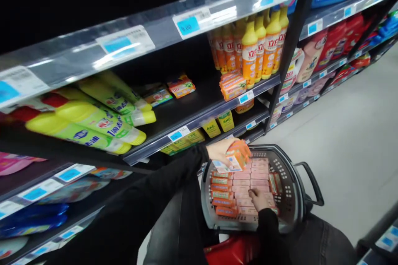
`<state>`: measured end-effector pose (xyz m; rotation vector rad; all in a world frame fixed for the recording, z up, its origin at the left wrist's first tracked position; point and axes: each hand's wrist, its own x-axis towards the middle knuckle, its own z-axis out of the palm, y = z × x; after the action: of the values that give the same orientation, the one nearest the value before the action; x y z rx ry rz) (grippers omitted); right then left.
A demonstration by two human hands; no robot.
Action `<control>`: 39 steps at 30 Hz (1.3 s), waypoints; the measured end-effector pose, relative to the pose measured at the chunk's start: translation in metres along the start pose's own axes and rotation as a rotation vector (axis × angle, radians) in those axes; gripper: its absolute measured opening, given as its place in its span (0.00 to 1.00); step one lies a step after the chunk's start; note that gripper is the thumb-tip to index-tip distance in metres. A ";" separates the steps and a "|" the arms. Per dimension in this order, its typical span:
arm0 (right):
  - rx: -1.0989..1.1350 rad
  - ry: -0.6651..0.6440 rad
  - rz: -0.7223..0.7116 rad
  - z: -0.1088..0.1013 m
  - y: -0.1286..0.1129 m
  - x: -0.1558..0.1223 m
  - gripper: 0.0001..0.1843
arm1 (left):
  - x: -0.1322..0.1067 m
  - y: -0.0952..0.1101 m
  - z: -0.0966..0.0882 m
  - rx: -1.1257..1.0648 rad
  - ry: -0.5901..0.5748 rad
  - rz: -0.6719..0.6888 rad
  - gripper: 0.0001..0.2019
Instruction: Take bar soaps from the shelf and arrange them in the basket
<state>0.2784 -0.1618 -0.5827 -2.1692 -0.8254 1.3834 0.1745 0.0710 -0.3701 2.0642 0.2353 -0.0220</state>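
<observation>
My left hand (221, 152) is closed around a small stack of orange soap packs (238, 157), held just above the far left of a grey shopping basket (292, 198). My right hand (259, 199) reaches down into the basket with its fingers curled on the pink and orange soap packs (248, 180) that lie in rows inside. Both arms wear black sleeves. The basket sits low in front of me beside the shelving.
Dark shelves (199, 112) run along the left with lying yellow-green bottles (93, 126), upright orange bottles (259, 45), more soap packs (232, 85) and AXE packs (219, 123). Grey floor (351, 132) opens to the right. Something red (233, 250) sits below the basket.
</observation>
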 end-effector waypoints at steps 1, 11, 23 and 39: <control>-0.002 -0.022 0.026 -0.001 -0.001 -0.001 0.20 | 0.009 -0.021 0.007 0.191 -0.057 -0.068 0.50; -0.028 -0.086 0.109 -0.003 -0.018 -0.006 0.18 | 0.015 -0.171 0.098 0.887 -0.159 -0.345 0.48; -0.036 -0.149 0.154 -0.003 -0.029 -0.010 0.19 | -0.020 -0.225 0.132 0.738 -0.025 -0.566 0.27; 0.106 -0.074 0.111 0.011 -0.021 0.005 0.21 | -0.017 -0.268 0.138 0.750 -0.045 -0.450 0.45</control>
<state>0.2651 -0.1427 -0.5768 -2.1217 -0.6503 1.5336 0.1217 0.0736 -0.6675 2.6975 0.7497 -0.4973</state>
